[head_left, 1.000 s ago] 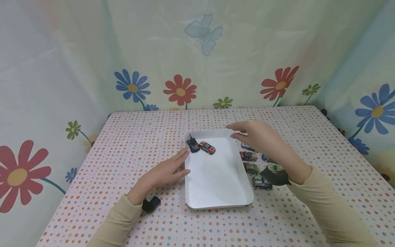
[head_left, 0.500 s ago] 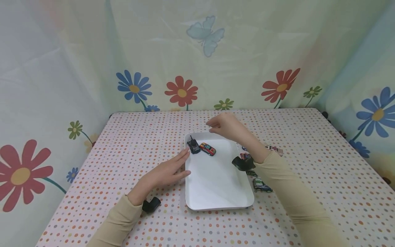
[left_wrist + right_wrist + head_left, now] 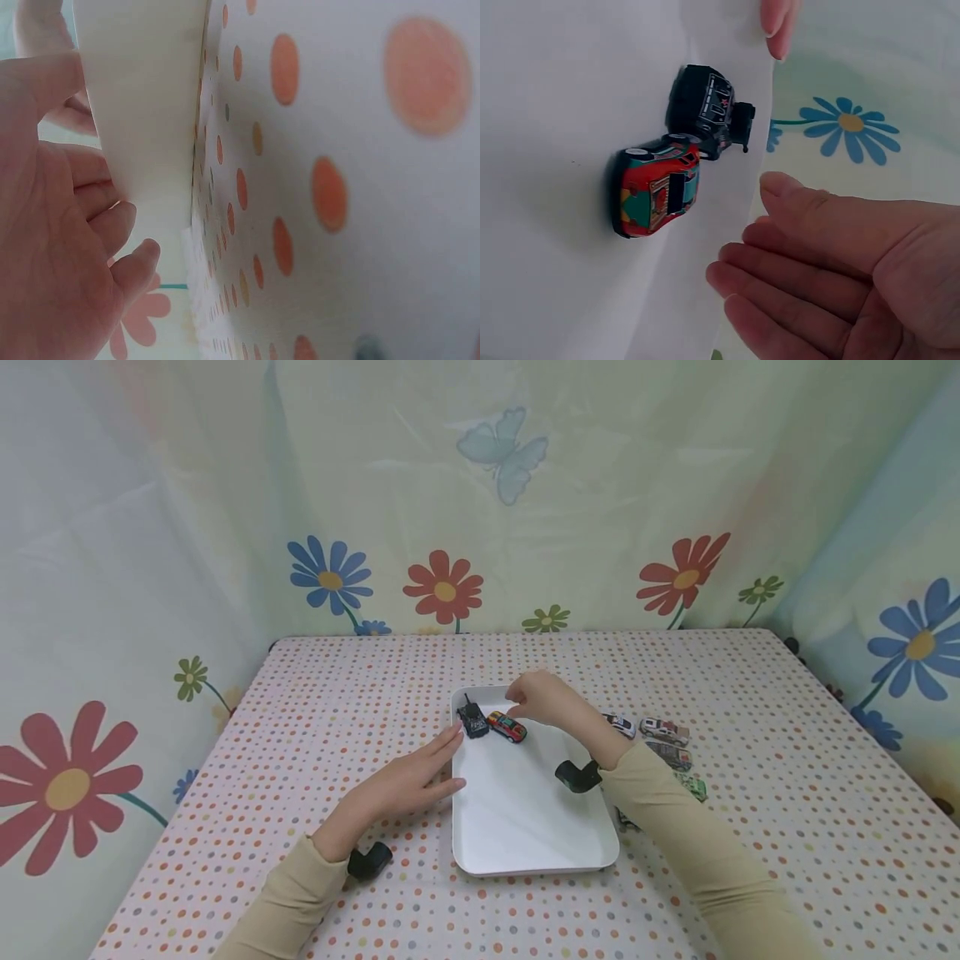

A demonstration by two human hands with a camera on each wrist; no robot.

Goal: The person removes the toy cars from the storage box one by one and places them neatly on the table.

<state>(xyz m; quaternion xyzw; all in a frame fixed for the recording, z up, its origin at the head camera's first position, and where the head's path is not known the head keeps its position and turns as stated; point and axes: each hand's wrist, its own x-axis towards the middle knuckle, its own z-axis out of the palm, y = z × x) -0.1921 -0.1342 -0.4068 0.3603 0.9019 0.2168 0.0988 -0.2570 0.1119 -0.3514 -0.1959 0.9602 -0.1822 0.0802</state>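
Observation:
A white tray [image 3: 525, 827] stands on the table. At its far left corner sit a black toy tank [image 3: 472, 720] and, beside it, a red toy car [image 3: 507, 727] with yellow and green markings. My left hand [image 3: 405, 783] rests at the tray's left side, its fingertips on the rim; the left wrist view has those fingers [image 3: 116, 225] against the outer wall. Over the tray's far end hovers my right hand [image 3: 551, 700], just right of the red car. In the right wrist view its loosely bent fingers [image 3: 795, 270] hold nothing and stay apart from both toys.
Several more toy cars [image 3: 663, 731] stand on the dotted tablecloth [image 3: 337, 693] right of the tray, partly covered by my right sleeve [image 3: 697, 827]. A flowered curtain [image 3: 600, 485] hangs behind the table. Black cameras [image 3: 370, 860] sit at my wrists.
My right hand has moved left from the tray's far right corner, then come down and nearer to the red car. The left hand and both toys in the tray stay put.

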